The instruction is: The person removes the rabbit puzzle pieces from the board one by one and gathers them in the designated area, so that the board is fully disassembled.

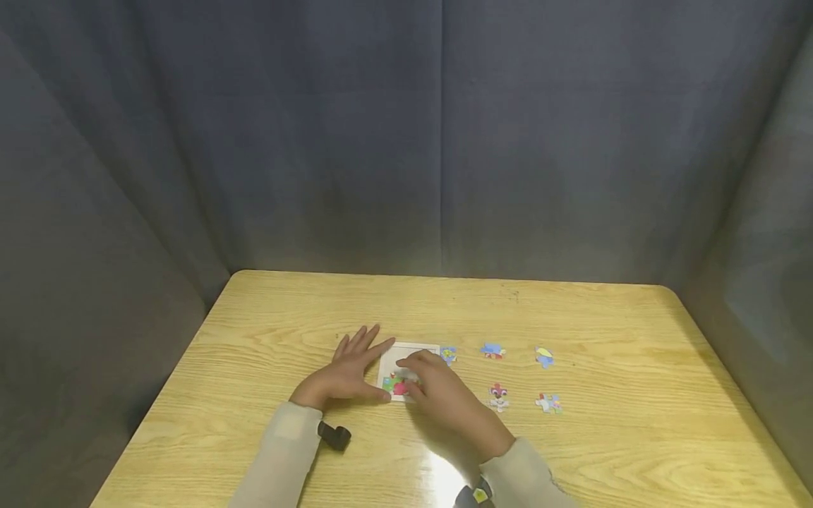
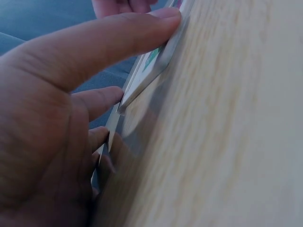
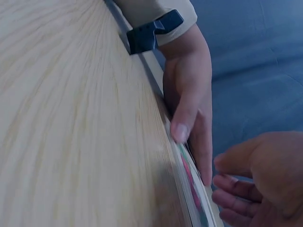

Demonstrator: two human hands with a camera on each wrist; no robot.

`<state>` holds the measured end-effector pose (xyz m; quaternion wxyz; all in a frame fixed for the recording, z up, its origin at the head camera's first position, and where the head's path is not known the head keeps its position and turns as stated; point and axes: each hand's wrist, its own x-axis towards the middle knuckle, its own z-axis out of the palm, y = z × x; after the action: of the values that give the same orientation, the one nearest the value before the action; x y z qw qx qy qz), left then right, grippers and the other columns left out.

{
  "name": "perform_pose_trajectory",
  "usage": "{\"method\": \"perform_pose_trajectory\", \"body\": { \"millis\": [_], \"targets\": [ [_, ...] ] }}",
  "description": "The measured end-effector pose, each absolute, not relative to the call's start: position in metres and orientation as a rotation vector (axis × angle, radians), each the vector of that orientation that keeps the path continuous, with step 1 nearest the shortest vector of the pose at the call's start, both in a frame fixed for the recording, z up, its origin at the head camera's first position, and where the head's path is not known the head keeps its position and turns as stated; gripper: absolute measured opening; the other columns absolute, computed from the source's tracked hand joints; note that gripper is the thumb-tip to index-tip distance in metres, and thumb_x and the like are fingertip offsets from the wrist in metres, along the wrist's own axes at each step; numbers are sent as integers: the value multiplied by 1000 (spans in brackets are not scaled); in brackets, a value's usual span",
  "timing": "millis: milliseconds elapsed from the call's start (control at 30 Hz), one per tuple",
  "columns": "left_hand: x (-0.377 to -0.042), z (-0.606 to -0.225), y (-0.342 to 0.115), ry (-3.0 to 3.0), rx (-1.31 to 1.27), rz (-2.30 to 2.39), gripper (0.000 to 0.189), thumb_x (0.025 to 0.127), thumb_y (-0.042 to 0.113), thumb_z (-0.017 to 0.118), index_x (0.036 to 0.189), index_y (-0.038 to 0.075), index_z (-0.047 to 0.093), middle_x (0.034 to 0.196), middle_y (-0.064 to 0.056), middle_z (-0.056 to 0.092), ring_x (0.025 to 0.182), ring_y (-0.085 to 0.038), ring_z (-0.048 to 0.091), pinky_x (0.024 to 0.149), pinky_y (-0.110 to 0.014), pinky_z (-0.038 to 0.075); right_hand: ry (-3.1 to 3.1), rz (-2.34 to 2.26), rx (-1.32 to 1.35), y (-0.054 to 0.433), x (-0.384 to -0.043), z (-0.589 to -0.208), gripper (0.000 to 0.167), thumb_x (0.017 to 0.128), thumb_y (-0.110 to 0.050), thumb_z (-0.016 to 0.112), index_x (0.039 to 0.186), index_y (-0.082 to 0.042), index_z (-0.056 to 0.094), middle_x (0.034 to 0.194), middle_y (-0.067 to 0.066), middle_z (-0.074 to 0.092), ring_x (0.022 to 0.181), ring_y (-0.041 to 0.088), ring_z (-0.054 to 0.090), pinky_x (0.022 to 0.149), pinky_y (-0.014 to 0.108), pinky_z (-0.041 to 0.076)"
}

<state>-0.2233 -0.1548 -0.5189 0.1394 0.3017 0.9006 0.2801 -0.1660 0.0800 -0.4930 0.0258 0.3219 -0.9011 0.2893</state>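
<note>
A puzzle tray (image 1: 394, 356) lies on the bench (image 1: 622, 451), fitted pieces (image 1: 389, 384) at its 7 o'clock. The left hand (image 1: 348, 375), spread wide, touches its 9 o'clock edge. The right hand (image 1: 441, 395), thumb and fingers parted, blocks its 4 o'clock side. One loose piece (image 1: 449, 354) sits nearby at 2; four others (image 1: 498, 397) lie toward 3.

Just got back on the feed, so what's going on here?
A person is working on a small jigsaw on a wooden table. The left hand is spread against the left side of the white-rimmed board, while the right hand is over it; whether it holds a piece, I can't tell. Colored picture shows in the board's near part, and five loose pieces lie to its right.
</note>
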Motion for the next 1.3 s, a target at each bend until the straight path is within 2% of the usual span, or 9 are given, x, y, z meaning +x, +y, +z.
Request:
{"method": "perform_pose_trajectory", "body": {
  "millis": [267,533,700,967,1300],
  "targets": [
    [-223,-518,-155,2603,872,806,106,75,60,75,157,22,20,163,-9,-5,147,-31,-12,114,-54,-13,-2833,828,906,64,-166,-501,31,97,-10,59,126,0,60,124,9,55,113,25,52,94,34,51],
    [-224,-516,-158,2607,876,835,106,74,58,76,157,22,20,163,-9,-5,147,-31,-12,114,-54,-14,-2862,860,882,64,-168,-503,28,98,-6,55,124,-2,62,125,6,55,114,22,48,96,33,49],
    [-223,-516,-156,2606,880,848,105,74,57,77,156,20,23,163,-10,-3,147,-33,-11,114,-55,-12,-2859,850,887,65,-168,-506,26,97,-6,56,121,-4,65,124,5,55,113,22,48,97,33,48],
    [-223,-519,-154,2613,874,811,106,75,59,75,157,21,21,163,-10,-5,147,-32,-13,113,-56,-14,-2800,792,913,67,-168,-509,25,92,-6,65,117,-2,66,120,6,58,107,22,52,93,33,50],
    [-221,-518,-152,2636,857,797,104,74,61,75,156,24,22,163,-11,-6,147,-33,-13,113,-57,-14,-2834,823,923,73,-169,-505,29,93,-8,63,123,-4,63,124,4,56,113,22,50,98,36,48]
  ]
}}
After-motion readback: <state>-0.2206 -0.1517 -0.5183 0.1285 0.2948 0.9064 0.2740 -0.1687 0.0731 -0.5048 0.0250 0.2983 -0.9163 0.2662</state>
